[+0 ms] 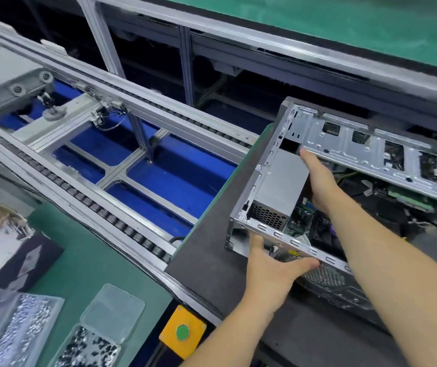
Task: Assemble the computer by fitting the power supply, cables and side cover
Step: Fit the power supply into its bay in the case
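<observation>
Open computer case (344, 181) lying on its side on a dark pallet (212, 260) at the right end of a roller conveyor (93, 202). The grey power supply (280, 186) sits in the case's near-left corner, its perforated end facing the viewer. Right hand (320, 181) reaches into the case, palm and straight fingers laid against the supply's right side; its grip is loose, closed round nothing. Left hand (273, 268) holds the case's near rim from outside, thumb over the slotted edge, fingers under the corner. Cables (386, 207) and a circuit board lie inside, under the drive bracket (370, 152). On the green worktop (85, 260) at lower left: two clear boxes of screws (87, 345) and a green push-button (183, 332) in a yellow housing.
</observation>
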### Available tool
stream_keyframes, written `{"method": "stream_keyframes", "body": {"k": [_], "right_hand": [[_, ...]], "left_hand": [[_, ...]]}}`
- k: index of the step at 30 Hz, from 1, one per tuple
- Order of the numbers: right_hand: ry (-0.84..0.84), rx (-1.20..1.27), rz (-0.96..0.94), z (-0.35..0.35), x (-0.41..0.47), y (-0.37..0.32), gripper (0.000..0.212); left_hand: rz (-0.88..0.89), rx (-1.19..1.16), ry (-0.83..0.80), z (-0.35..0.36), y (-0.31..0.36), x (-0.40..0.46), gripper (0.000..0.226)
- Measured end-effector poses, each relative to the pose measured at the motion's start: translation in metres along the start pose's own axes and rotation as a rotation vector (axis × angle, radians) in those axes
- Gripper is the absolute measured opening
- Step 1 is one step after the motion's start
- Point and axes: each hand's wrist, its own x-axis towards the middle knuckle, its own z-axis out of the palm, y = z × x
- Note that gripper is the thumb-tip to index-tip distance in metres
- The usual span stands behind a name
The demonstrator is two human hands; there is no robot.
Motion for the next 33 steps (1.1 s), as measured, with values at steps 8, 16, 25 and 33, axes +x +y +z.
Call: {"method": "stream_keyframes", "body": {"k": [8,16,25,33], "right_hand": [[0.021,-0.324,-0.217,-0.002,-0.032,-0.012,0.093],[-0.122,-0.071,0.064,-0.008,-0.043,0.002,0.14],[-0.029,-0.199,-0.027,0.006,-0.048,0.0,0.115],[-0.042,-0.204,0.051,0.003,-0.041,0.006,0.106]], "left_hand": [[0.072,0.19,-0.074,-0.04,0.004,-0.011,0.095],[0.334,0.026,0.253,-0.094,0.017,0.023,0.019],[0.268,0.39,-0.2,-0.102,-0.006,0.07,0.069],[0.299,0.227,0.093,-0.076,-0.024,0.082,0.029]]}}
